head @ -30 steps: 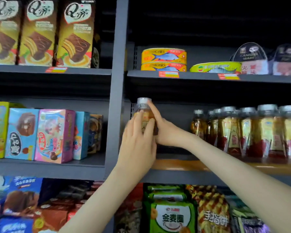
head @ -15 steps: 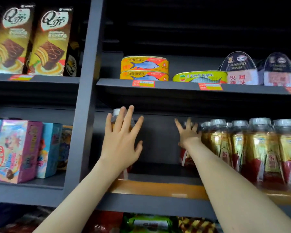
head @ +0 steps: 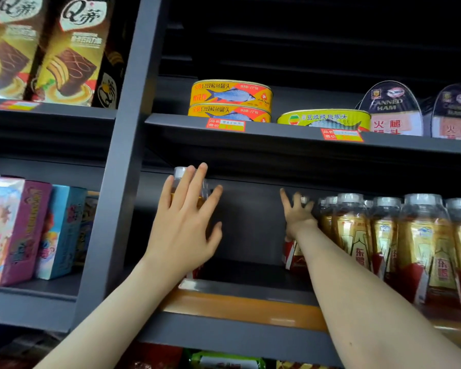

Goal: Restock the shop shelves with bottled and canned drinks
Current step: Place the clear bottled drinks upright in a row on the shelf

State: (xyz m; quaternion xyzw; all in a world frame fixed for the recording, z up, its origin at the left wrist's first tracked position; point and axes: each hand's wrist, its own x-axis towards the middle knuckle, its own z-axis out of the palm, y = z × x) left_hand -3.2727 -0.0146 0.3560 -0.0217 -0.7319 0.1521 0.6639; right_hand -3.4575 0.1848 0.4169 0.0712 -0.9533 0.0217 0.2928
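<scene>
An amber drink bottle [head: 181,173] with a grey cap stands at the left end of the middle shelf [head: 240,302], mostly hidden behind my left hand [head: 186,222]. That hand is spread flat, fingers straight, in front of the bottle. My right hand [head: 298,214] reaches deep into the shelf with fingers spread, touching the leftmost bottle of a row of amber bottles [head: 410,246] with yellow and red labels. A dark gap lies between the two hands.
Fish tins [head: 230,98] and canned ham packs [head: 391,110] sit on the shelf above. Snack boxes [head: 30,230] fill the left bay, cake boxes [head: 72,54] above them. A grey upright post [head: 123,166] divides the bays. Bagged snacks lie below.
One second ago both hands gripped the single bottle. The left hand has opened flat in front of it, and the right hand has moved right to the bottle row. The view has tilted up.
</scene>
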